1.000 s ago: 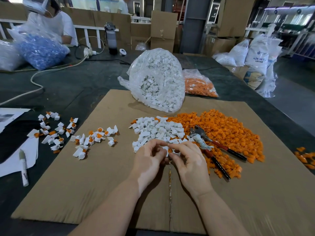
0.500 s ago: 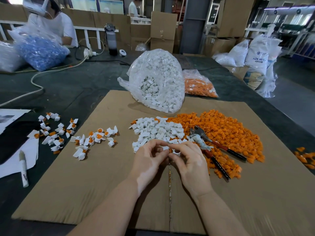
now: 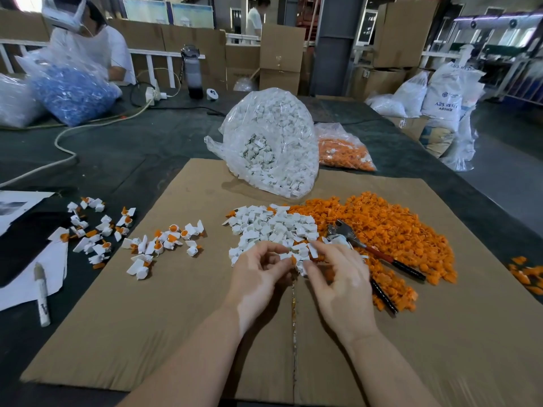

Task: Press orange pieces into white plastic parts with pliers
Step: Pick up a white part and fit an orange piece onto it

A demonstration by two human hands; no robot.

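Over the cardboard sheet (image 3: 182, 333), my left hand (image 3: 258, 277) and my right hand (image 3: 338, 277) meet at the fingertips. Between them I pinch a small white plastic part (image 3: 302, 261) with an orange piece (image 3: 293, 259) at its left edge; which hand holds which piece is hard to tell. Just beyond my fingers lies a pile of loose white parts (image 3: 270, 224). A larger heap of orange pieces (image 3: 382, 227) spreads to the right. The pliers (image 3: 373, 254) lie on that heap, jaws toward the white pile, dark handles toward me.
Assembled white-and-orange parts (image 3: 164, 245) are scattered on the left, some off the cardboard (image 3: 94, 227). A clear bag of white parts (image 3: 273, 148) and a bag of orange pieces (image 3: 343, 151) stand behind. A marker (image 3: 41, 292) lies on papers at left. Another person (image 3: 88, 45) handles a bag of blue parts (image 3: 70, 92).
My fingers have shifted slightly around the small pieces; the hands stay in the same spot. The person at the back left has moved the blue bag a little.
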